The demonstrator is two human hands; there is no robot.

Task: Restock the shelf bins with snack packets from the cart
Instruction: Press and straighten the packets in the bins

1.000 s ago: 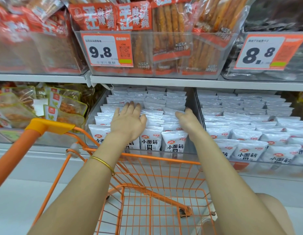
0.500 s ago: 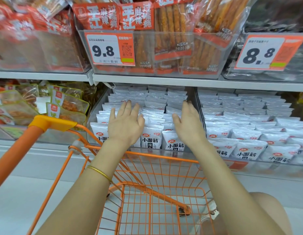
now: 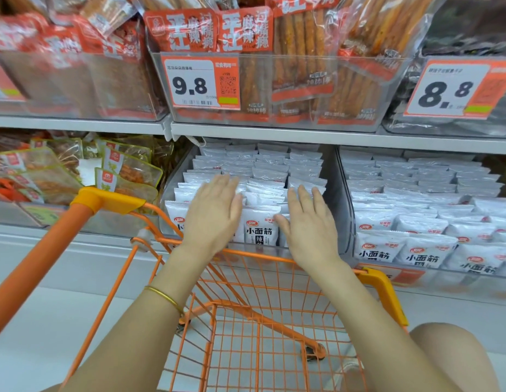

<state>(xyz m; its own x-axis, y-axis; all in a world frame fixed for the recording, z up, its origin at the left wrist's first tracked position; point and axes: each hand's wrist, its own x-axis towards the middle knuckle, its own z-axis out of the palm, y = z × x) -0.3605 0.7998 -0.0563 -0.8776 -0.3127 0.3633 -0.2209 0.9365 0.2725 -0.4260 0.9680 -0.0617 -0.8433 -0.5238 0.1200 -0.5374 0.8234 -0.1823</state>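
While the packets [image 3: 260,230] stand in upright rows, filling the clear bin [image 3: 338,199] on the lower shelf, both hands are spread flat above the front rows. The left hand [image 3: 215,213] covers the front-left packets, fingers straight and close together, holding nothing; it is blurred by motion. The right hand [image 3: 308,224] lies palm down over the front-right packets, fingers straight and slightly parted, thumb out toward the middle front packet, holding nothing. Whether either palm touches the packets cannot be told.

Against the frame one second earlier, the right hand is no longer turned edge-on among the rows; it now lies flat. Against the frame half a second earlier, both hands sit nearer the front row and the gap between them is slightly narrower. The packet rows show no visible shift.

A gold bangle [image 3: 164,297] circles the left wrist. The orange wire cart [image 3: 254,253] stands just below the bin, under both forearms; its right corner now shows. A second bin [image 3: 348,210] of like packets adjoins on the right. Above, tags read 9.8 [image 3: 199,84] and 8.8 [image 3: 449,90].
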